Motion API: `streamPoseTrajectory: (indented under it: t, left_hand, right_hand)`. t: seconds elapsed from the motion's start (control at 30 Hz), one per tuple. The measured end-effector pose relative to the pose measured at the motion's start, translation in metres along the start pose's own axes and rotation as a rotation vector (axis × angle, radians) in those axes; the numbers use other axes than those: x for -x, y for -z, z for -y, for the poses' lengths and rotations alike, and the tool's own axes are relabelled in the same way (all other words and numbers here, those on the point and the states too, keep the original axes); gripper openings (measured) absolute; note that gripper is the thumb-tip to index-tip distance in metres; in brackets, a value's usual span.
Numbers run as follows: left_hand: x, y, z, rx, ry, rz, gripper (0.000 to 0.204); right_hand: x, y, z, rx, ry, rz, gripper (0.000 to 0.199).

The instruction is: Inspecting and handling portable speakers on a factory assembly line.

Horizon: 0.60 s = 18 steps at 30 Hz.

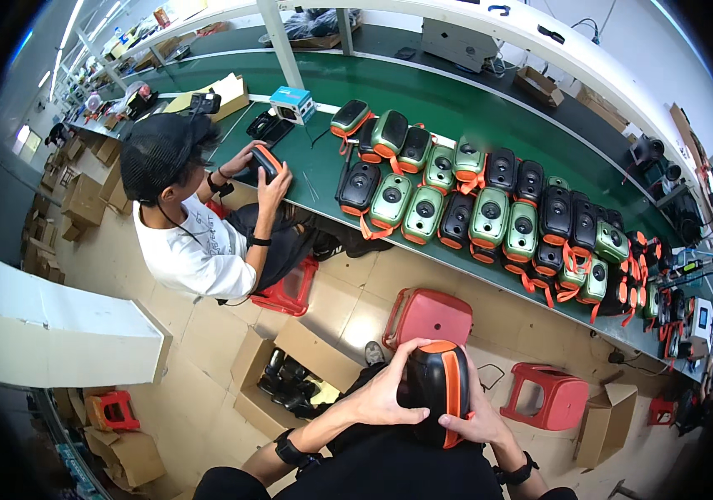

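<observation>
1. A black portable speaker with an orange strap [440, 390] is held low in the middle of the view, over the lap, above a tiled floor.
2. The left hand [386, 390] is clamped on the speaker's left side, fingers spread over its top edge.
3. The right hand [480, 417] is closed on the right side, fingers curled under the orange strap.
4. Just behind the speaker, a red plastic stool [428, 317] is seen, with a second red stool [545, 395] to the right.
5. An open cardboard box [266, 363] holding dark parts lies to the left on the floor.
6. Farther back, rows of green and black speakers [490, 212] are lined up on a long green workbench [423, 100].
7. At the bench's left end, a seated co-worker's hands [261, 167] are wrapped around another black speaker.
</observation>
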State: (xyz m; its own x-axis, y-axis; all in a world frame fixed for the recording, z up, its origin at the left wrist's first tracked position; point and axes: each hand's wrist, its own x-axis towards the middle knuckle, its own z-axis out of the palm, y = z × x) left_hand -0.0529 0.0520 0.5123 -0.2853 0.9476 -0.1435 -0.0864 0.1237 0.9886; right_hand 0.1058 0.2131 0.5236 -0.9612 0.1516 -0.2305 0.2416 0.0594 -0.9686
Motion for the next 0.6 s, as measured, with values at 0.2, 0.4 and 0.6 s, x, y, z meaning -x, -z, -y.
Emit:
streamPoseTrajectory:
  t: [0.2,0.4,0.6]
  left_hand:
    - [-0.005,-0.009,-0.001,0.102,0.064,0.01,0.098]
    - [-0.005,-0.018,0.002,0.096,0.061,0.0,0.097]
    - [-0.014,-0.02,0.001,0.051,0.077,0.029,0.104]
  right_hand:
    - [0.008,0.003,-0.002,0.051,0.026,-0.039,0.103]
    - [0.017,0.006,-0.007,-0.054,-0.012,-0.044,0.1]
    - [0.014,0.01,-0.002,-0.088,-0.014,-0.109,0.106]
